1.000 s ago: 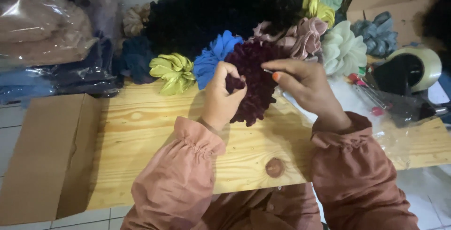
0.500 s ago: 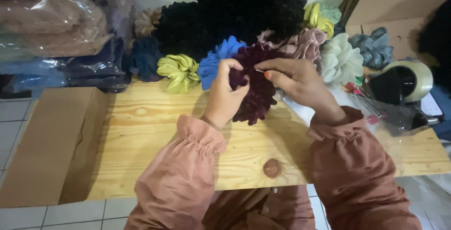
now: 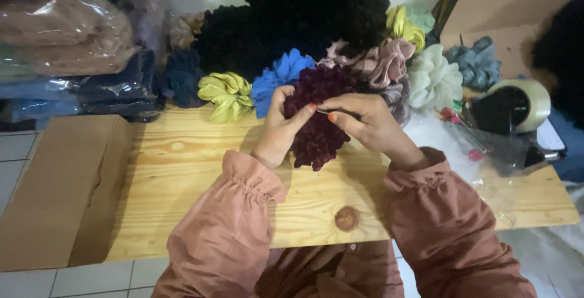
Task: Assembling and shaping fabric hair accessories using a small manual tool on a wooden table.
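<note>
Lime scrunchie (image 3: 226,95), blue scrunchie (image 3: 277,79), tape roll (image 3: 517,104), cardboard box (image 3: 52,188)

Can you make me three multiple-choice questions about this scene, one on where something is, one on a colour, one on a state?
1. Where does the tape roll sit?
A. by the table's right end
B. on the cardboard box
C. in the person's lap

2. What colour is the scrunchie held in both hands?
A. bright blue
B. dark maroon
C. yellow-green

3. How is that scrunchie held?
A. lying flat, untouched
B. hanging from one finger
C. raised off the wooden table, pinched between the left hand and right hand

Answers: 1 A, it stands on a dispenser at the right end. 2 B, its ruffles are deep wine red. 3 C, fingers of both hands grip it.
</note>
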